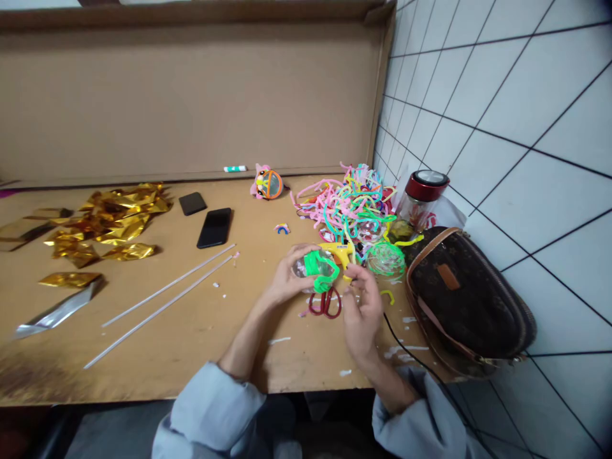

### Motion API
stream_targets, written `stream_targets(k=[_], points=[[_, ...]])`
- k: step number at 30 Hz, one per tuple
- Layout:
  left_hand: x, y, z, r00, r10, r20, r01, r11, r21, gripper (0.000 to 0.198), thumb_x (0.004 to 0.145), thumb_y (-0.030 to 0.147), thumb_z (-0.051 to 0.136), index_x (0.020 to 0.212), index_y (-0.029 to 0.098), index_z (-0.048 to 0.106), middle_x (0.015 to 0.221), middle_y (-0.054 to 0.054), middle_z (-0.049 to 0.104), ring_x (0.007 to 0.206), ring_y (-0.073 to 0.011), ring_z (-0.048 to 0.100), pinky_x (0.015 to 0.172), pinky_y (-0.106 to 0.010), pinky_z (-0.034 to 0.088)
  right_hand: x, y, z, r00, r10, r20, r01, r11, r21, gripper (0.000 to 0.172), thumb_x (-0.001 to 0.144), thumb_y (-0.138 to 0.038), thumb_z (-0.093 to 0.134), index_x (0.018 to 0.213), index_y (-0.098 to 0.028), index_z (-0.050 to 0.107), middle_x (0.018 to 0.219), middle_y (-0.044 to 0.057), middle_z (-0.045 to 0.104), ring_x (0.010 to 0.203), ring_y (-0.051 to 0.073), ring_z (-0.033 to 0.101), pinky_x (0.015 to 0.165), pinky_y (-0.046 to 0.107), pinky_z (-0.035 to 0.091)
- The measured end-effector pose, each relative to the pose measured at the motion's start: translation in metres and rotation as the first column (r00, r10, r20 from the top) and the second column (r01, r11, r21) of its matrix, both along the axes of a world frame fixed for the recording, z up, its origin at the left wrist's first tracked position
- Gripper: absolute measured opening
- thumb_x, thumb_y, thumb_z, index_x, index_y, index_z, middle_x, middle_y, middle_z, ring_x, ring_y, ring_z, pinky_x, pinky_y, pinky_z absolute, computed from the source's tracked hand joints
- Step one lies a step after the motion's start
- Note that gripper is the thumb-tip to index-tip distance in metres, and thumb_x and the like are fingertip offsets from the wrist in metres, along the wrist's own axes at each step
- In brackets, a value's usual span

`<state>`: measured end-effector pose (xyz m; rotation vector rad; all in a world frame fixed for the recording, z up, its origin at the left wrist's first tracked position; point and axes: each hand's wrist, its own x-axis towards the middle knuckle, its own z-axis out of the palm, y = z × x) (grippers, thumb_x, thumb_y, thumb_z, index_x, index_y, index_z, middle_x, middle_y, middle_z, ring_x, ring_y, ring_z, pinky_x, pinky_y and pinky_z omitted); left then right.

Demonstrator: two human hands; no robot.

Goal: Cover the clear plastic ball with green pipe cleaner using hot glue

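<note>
Left hand [285,282] cupped round clear ball [302,269], right hand [361,313] pinching fuzzy green wire [319,265]

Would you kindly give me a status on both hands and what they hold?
Left hand grips clear ball. Right hand at its green wrap, grip unclear. Red scissors beneath, glue gun behind.

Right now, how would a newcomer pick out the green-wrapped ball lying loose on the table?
Find the brown bag on the table's right end, by the tiled wall. At its upper left corner, below the pipe cleaner pile, lies the loose ball. Unlike the held ball in the left hand, nobody touches it.
</note>
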<state>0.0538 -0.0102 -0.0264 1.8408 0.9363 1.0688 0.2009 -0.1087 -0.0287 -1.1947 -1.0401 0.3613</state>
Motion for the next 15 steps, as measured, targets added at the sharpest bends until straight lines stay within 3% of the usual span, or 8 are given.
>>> stream_targets(k=[4, 7, 10, 12, 14, 15], points=[[-0.002, 0.002, 0.0, 1.0, -0.006, -0.029, 0.006, 1.0, -0.003, 0.056, 0.062, 0.037, 0.084, 0.114, 0.021, 0.07, 0.124, -0.011, 0.063, 0.118, -0.0307, 0.06, 0.104, -0.045, 0.047, 0.01, -0.058, -0.006, 0.956, 0.07, 0.286, -0.103, 0.99, 0.1, 0.033, 0.086, -0.007, 0.046, 0.105, -0.026, 0.064, 0.092, 0.006, 0.068, 0.087, 0.02, 0.066, 0.074, 0.035, 0.055], [-0.002, 0.003, 0.002, 0.999, -0.029, -0.037, 0.029, 1.0, 0.007, 0.055, 0.062, 0.035, 0.083, 0.114, 0.02, 0.069, 0.123, -0.012, 0.062, 0.12, -0.0309, 0.059, 0.106, -0.046, 0.045, 0.018, -0.095, -0.031, 0.786, 0.238, 0.571, -0.411, 0.891, 0.194, 0.027, 0.087, -0.008, 0.045, 0.096, -0.022, 0.065, 0.07, 0.003, 0.064, 0.063, 0.018, 0.062, 0.059, 0.033, 0.051], [-0.002, 0.003, 0.003, 0.998, -0.03, -0.051, 0.03, 0.999, 0.011, 0.055, 0.064, 0.036, 0.081, 0.115, 0.02, 0.069, 0.123, -0.012, 0.063, 0.12, -0.0315, 0.058, 0.107, -0.047, 0.045, 0.028, -0.116, -0.066, 0.639, 0.304, 0.707, -0.52, 0.848, 0.105, 0.022, 0.091, -0.01, 0.047, 0.083, -0.021, 0.064, 0.055, 0.0, 0.058, 0.048, 0.014, 0.055, 0.047, 0.029, 0.044], [-0.003, 0.003, 0.004, 0.997, -0.028, -0.067, 0.029, 1.0, 0.009, 0.055, 0.064, 0.038, 0.081, 0.115, 0.02, 0.068, 0.124, -0.012, 0.063, 0.121, -0.0319, 0.058, 0.108, -0.048, 0.044, 0.037, -0.124, -0.084, 0.643, 0.274, 0.715, -0.481, 0.871, 0.099, 0.025, 0.092, -0.011, 0.047, 0.079, -0.024, 0.064, 0.052, -0.001, 0.058, 0.043, 0.015, 0.055, 0.044, 0.03, 0.047], [-0.003, 0.003, 0.003, 0.997, -0.024, -0.076, 0.025, 1.0, 0.008, 0.056, 0.063, 0.038, 0.082, 0.115, 0.019, 0.068, 0.124, -0.012, 0.062, 0.122, -0.0325, 0.057, 0.109, -0.049, 0.043, 0.047, -0.133, -0.09, 0.749, 0.261, 0.609, -0.416, 0.901, 0.125, 0.029, 0.098, -0.03, 0.042, 0.082, -0.029, 0.066, 0.048, 0.0, 0.055, 0.033, 0.017, 0.048, 0.029, 0.032, 0.037], [-0.004, 0.002, 0.003, 0.997, -0.022, -0.08, 0.022, 1.0, 0.007, 0.057, 0.063, 0.038, 0.082, 0.115, 0.019, 0.068, 0.125, -0.013, 0.062, 0.123, -0.0326, 0.057, 0.109, -0.049, 0.043, 0.051, -0.14, -0.087, 0.83, 0.225, 0.51, -0.313, 0.945, 0.091, 0.024, 0.098, -0.033, 0.047, 0.085, -0.032, 0.067, 0.056, 0.002, 0.06, 0.041, 0.019, 0.055, 0.033, 0.033, 0.041]])
